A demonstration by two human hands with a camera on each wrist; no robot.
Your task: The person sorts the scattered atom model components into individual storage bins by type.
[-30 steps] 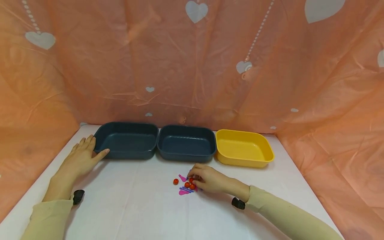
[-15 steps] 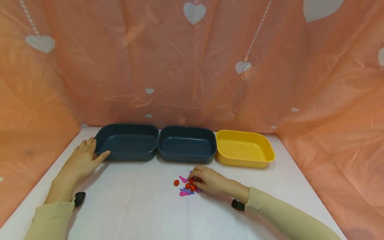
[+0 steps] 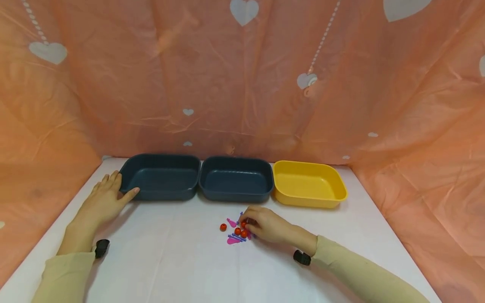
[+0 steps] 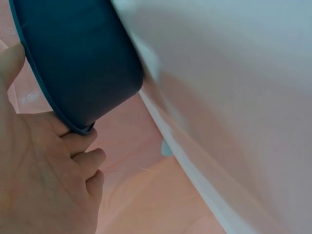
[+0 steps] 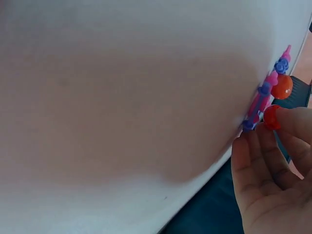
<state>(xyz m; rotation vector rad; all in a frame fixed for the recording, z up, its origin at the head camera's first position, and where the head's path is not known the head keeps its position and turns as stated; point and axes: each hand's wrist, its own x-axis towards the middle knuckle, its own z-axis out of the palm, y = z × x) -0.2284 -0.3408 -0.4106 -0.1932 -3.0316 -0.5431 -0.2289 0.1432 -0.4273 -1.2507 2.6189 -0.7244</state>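
At two o'clock in the red, pink and purple pile (image 3: 237,231), the right hand (image 3: 267,225) pinched a round red bead (image 5: 271,117), likely for control, while the spread left hand (image 3: 99,204) seemingly braced a dark-blue plastic tray (image 3: 166,196) toward ten o'clock.

Curtained booth — peach heart-print cloth (image 3: 227,94) on three sides — white-topped table (image 3: 193,261)

No text, label, brand or number can be read. The only signs are pale hearts (image 3: 244,11) printed on the orange cloth (image 3: 212,75) beyond the worktop's (image 3: 197,261) far edge; a small curled mark (image 3: 312,81) on one heart is too blurred to make out.
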